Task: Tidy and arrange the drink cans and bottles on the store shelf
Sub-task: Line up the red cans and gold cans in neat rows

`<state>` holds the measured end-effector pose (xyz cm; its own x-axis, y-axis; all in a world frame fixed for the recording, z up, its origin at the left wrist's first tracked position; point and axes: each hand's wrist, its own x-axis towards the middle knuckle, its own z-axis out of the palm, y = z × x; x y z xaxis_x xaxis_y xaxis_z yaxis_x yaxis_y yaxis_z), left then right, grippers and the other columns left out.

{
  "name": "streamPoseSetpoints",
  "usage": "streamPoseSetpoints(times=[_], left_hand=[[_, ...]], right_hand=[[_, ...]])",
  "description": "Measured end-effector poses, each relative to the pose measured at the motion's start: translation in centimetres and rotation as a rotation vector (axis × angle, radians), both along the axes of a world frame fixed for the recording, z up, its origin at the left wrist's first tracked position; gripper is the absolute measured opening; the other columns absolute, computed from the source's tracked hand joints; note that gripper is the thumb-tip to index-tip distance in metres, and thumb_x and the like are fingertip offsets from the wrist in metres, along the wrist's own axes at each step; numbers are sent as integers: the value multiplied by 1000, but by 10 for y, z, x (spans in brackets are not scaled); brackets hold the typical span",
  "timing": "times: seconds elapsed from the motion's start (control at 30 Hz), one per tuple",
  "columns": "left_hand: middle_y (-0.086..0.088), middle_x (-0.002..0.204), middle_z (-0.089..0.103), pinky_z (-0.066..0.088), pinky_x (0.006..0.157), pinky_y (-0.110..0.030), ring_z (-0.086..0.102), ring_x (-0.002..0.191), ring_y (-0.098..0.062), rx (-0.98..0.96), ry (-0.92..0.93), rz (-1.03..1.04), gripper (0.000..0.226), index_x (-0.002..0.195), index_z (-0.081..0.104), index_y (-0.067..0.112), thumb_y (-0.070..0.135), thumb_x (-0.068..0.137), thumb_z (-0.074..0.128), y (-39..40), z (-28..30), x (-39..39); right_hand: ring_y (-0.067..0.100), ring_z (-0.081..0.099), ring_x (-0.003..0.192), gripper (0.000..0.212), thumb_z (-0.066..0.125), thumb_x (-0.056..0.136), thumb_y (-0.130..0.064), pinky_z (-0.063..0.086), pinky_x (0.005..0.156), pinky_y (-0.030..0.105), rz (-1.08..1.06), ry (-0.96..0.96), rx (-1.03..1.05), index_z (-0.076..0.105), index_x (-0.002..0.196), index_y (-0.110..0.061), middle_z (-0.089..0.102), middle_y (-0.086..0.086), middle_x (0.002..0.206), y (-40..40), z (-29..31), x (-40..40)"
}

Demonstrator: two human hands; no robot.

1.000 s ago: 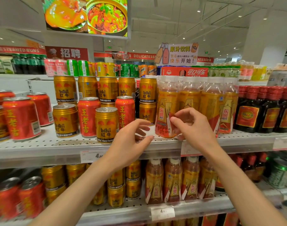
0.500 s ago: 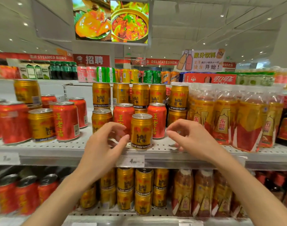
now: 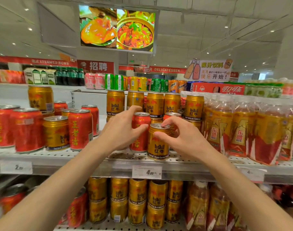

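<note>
A gold Red Bull can (image 3: 158,145) stands at the front edge of the white middle shelf (image 3: 75,155). My right hand (image 3: 184,137) pinches its top, forefinger on the lid and thumb on the side. Just behind and left of it stands a red can (image 3: 142,120). My left hand (image 3: 120,129) wraps it from the left, thumb across its front and fingers over its top. Stacked gold cans (image 3: 155,104) fill the row behind. Further left, red cans (image 3: 79,129) and gold cans (image 3: 55,132) stand mixed.
Orange-labelled bottles (image 3: 239,130) crowd the shelf right of my right hand. A price tag (image 3: 147,172) hangs on the shelf edge below the gold can. The lower shelf holds stacked gold cans (image 3: 137,197) and more bottles (image 3: 199,205). Assorted cans line the top shelf (image 3: 142,83).
Both hands have moved forward from the shelf edge onto the cans. The left hand closed around the red can and the right hand took the top of the gold can.
</note>
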<state>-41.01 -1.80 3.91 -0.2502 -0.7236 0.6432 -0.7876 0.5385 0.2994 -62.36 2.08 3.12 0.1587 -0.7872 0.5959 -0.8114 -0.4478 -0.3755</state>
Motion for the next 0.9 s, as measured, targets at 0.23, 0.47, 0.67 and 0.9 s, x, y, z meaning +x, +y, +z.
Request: streamPoseSetpoints(times=[0.23, 0.47, 0.67, 0.9], left_hand=[[0, 133, 59, 52, 94, -34, 60, 112, -17, 57, 67, -16, 71, 141, 47, 27, 57, 82, 71, -5, 0, -2], [2, 137, 53, 50, 92, -28, 60, 112, -16, -1, 199, -31, 84, 147, 46, 23, 57, 77, 76, 11, -9, 7], [11, 134, 55, 62, 80, -38, 66, 103, -13, 44, 397, -76, 79, 140, 50, 33, 58, 72, 80, 39, -18, 24], [6, 122, 62, 50, 55, -7, 64, 84, 15, 89, 641, -115, 64, 133, 57, 22, 27, 76, 84, 70, -21, 37]], right_hand=[[-1, 54, 86, 44, 63, 87, -62, 54, 83, 30, -25, -17, -13, 59, 118, -32, 60, -12, 124, 0, -5, -2], [1, 54, 86, 38, 67, 86, -60, 53, 82, 28, -71, -74, -63, 63, 109, -30, 50, -11, 109, 3, -9, -2], [4, 60, 76, 34, 69, 88, -51, 57, 75, 27, -44, -138, -102, 61, 110, -27, 54, -9, 101, 7, -15, -4], [5, 63, 81, 34, 74, 87, -43, 56, 70, 20, 163, -199, -120, 62, 116, -29, 60, -15, 101, 27, -22, 8]])
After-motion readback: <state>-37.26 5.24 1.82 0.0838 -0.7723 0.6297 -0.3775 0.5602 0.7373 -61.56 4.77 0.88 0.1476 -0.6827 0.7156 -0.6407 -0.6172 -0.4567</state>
